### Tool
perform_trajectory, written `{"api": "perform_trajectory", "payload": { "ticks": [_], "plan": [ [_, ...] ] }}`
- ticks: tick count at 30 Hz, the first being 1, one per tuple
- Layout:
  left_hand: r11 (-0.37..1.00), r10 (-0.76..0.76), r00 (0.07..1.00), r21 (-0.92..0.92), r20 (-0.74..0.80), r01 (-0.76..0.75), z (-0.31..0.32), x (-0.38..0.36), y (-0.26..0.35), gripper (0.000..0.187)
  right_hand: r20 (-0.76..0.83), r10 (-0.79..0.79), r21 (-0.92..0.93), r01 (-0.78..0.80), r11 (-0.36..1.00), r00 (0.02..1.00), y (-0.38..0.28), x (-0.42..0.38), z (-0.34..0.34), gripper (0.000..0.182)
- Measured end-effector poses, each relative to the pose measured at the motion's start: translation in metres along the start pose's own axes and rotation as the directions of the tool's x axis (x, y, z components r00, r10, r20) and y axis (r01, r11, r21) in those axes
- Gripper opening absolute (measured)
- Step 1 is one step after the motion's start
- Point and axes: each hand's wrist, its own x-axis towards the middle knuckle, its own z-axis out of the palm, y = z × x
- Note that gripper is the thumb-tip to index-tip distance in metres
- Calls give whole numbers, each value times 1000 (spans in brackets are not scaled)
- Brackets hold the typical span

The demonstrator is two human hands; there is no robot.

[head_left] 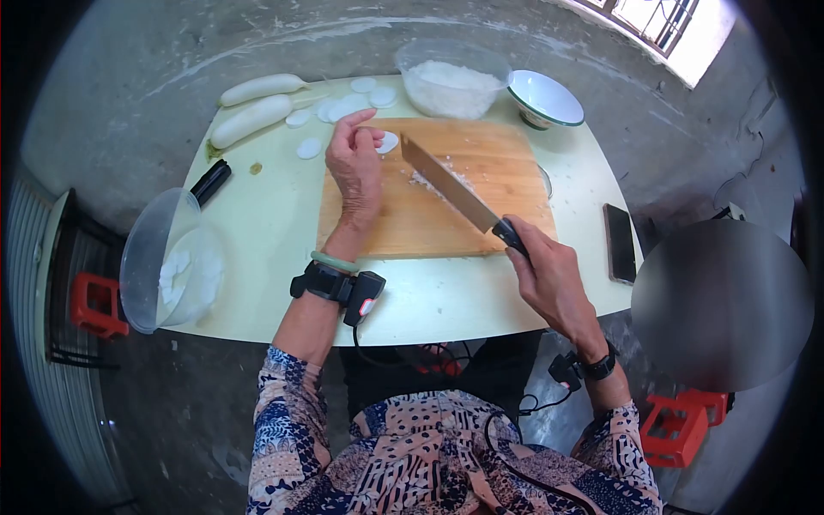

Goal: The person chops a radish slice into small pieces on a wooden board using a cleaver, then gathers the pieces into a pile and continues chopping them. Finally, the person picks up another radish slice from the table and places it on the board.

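My right hand (pixel 554 273) is wrapped around the black handle of a cleaver (pixel 451 184), its broad blade slanting up and left over the wooden cutting board (pixel 506 154). Below the blade lie small chopped white bits (pixel 422 179). At the board's upper left, my left hand (pixel 355 167) has curled fingers at the edge of a round white radish slice (pixel 389 142), apparently pinching it; the thumb's grip is partly hidden. More radish slices (pixel 348 106) lie on the table just beyond this hand.
Two whole white radishes (pixel 253 120) lie at the back left. A clear bowl of shredded white pieces (pixel 453 88) and a white enamel bowl (pixel 547 97) stand behind the board. A clear plastic bowl (pixel 142 257) sits at the left edge, a phone (pixel 619 243) at the right.
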Motion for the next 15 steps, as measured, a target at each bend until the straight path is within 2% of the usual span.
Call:
{"api": "perform_trajectory", "payload": {
  "ticks": [4, 6, 10, 13, 15],
  "plan": [
    [1000, -3, 999, -20, -34, 2, -4, 4, 2, 32, 28, 16, -23, -15, 1000, 999, -2, 1, 1, 40],
    [1000, -24, 999, -2, -39, 23, -7, 5, 4, 32, -32, 18, 59, -16, 998, 999, -6, -1, 0, 39],
    [1000, 17, 998, 0, -54, -17, -7, 7, 0, 33, 20, -4, -15, 4, 1000, 1000, -1, -1, 3, 39],
    [999, 34, 996, -4, -79, -35, -10, 10, -2, 34, 7, 17, 54, -17, 998, 1000, -8, 0, 2, 39],
    [999, 37, 997, -3, -74, -38, -8, 9, -2, 34, -25, -40, 56, 42, 998, 999, -7, -1, 5, 40]
  ]
}}
